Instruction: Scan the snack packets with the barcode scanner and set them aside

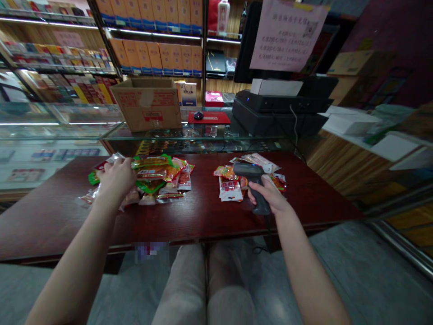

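Observation:
My right hand [270, 194] is wrapped round the grip of a black barcode scanner [259, 187], whose head points left. Beneath and behind the scanner lies a small pile of snack packets [231, 188], some white with red print, some orange. On the left of the table, my left hand [118, 176] reaches into a larger heap of plastic snack packets [158, 174] in green, red and clear wrapping. Its fingers bend down over the heap's left part, and their tips are hidden, so a hold on any packet cannot be made out.
The packets lie on a dark red wooden table [203, 221]. Behind it, a glass counter carries an open cardboard box [149, 106], a mouse [198, 116] on a red pad and a black cash drawer [270, 118] below a monitor. The scanner's cable hangs over the front edge.

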`<state>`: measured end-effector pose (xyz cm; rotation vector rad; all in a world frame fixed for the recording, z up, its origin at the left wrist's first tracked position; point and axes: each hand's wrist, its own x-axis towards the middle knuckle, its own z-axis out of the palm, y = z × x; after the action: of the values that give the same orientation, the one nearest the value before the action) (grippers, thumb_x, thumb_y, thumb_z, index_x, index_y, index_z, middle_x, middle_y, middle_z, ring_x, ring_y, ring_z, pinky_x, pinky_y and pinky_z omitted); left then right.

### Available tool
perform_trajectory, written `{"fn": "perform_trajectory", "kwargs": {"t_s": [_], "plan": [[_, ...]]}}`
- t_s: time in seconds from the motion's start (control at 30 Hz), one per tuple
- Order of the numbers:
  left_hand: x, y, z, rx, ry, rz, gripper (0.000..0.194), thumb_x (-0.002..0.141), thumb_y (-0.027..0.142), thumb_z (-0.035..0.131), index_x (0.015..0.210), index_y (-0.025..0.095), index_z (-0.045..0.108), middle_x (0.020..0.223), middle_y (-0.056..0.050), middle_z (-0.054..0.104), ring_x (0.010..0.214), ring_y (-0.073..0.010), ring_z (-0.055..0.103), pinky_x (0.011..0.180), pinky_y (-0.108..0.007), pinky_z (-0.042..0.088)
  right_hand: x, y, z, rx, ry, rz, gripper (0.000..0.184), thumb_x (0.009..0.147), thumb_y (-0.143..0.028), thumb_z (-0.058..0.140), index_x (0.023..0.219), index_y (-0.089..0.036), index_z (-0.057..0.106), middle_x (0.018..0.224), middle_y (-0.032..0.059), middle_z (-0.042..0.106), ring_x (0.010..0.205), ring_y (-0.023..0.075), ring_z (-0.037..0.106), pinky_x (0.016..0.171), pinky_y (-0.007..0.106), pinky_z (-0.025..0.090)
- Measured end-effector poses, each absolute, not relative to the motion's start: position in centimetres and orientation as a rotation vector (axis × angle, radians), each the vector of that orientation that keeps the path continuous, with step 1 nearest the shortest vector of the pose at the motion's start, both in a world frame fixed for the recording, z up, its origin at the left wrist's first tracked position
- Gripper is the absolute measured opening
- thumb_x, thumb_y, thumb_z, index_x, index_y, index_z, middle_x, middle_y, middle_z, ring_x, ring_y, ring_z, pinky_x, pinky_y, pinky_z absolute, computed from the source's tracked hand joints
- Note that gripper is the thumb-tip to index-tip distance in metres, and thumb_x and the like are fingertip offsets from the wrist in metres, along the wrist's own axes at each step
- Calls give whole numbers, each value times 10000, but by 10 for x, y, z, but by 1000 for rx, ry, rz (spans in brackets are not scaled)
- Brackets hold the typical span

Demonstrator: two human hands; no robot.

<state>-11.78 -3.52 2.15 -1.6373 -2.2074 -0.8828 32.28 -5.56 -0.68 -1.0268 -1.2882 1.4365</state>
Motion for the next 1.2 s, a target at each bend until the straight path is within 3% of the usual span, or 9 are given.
{"fn": "perform_trajectory", "kwargs": {"t_s": [0.07, 0.27, 0.47, 0.57, 0.67, 0.8, 0.9, 1.03, 1.2], "plan": [[-91, -36, 24, -1668, -2046, -706, 178, 814, 203, 533, 945, 176, 650, 1040, -190, 665, 1056, -454, 592, 908, -733, 409, 325, -57, -5, -1033, -1278, 1413, 415, 730, -464, 793, 926, -210, 528, 628, -43, 595, 441, 90, 494, 392, 222, 399], [26, 16, -6, -2644, -1677, -780, 239, 862, 346, 574, 1029, 199, 661, 1007, -124, 720, 934, -278, 689, 874, -402, 532, 337, -56, -3, -1155, -1205, 1405, 446, 718, -501, 784, 958, -222, 533, 512, -65, 554, 397, 107, 480, 388, 227, 382], [101, 78, -39, -2976, -1590, -626, 596, 784, 312, 688, 1354, 187, 568, 1405, -152, 613, 1253, -276, 607, 1031, -372, 467, 351, -48, -11, -1218, -1127, 1412, 455, 680, -523, 799, 935, -203, 599, 495, -44, 552, 413, 109, 472, 399, 230, 389], [110, 86, -49, -3054, -1564, -550, 553, 808, 301, 668, 1346, 203, 591, 1397, -127, 631, 1258, -254, 612, 1041, -346, 460, 355, -46, -14, -1213, -1108, 1360, 438, 661, -499, 818, 898, -208, 594, 516, -41, 563, 430, 108, 474, 401, 229, 385], [108, 84, -56, -2994, -1622, -611, 371, 905, 330, 577, 1254, 221, 643, 1340, -121, 670, 1233, -260, 632, 1029, -363, 462, 359, -45, -16, -1207, -1106, 1350, 417, 676, -483, 816, 888, -210, 584, 537, -41, 564, 436, 105, 475, 401, 227, 377], [96, 79, -58, -2693, -1891, -920, 282, 1003, 366, 410, 1010, 220, 651, 972, -129, 750, 984, -290, 717, 891, -410, 498, 360, -45, -18, -1190, -1118, 1365, 413, 696, -473, 807, 927, -220, 578, 540, -50, 560, 435, 106, 481, 401, 228, 385], [82, 80, -55, -2502, -1983, -1327, 276, 998, 312, 395, 826, 220, 592, 783, -85, 698, 826, -250, 698, 797, -366, 504, 354, -45, -18, -1182, -1129, 1394, 445, 701, -492, 794, 971, -222, 565, 520, -64, 549, 418, 106, 482, 392, 222, 394], [61, 76, -54, -2430, -1920, -1735, 242, 993, 318, 388, 906, 205, 583, 877, -60, 703, 820, -189, 667, 751, -311, 525, 336, -40, -12, -1164, -1125, 1413, 497, 660, -497, 816, 961, -215, 538, 527, -62, 575, 406, 100, 490, 376, 209, 387], [43, 64, -61, -2383, -1760, -2474, 262, 928, 328, 522, 1149, 191, 546, 1105, -85, 703, 980, -196, 677, 892, -356, 546, 303, -26, -3, -1104, -1134, 1482, 413, 682, -458, 792, 922, -190, 589, 516, -43, 573, 424, 99, 495, 387, 210, 391]]}}
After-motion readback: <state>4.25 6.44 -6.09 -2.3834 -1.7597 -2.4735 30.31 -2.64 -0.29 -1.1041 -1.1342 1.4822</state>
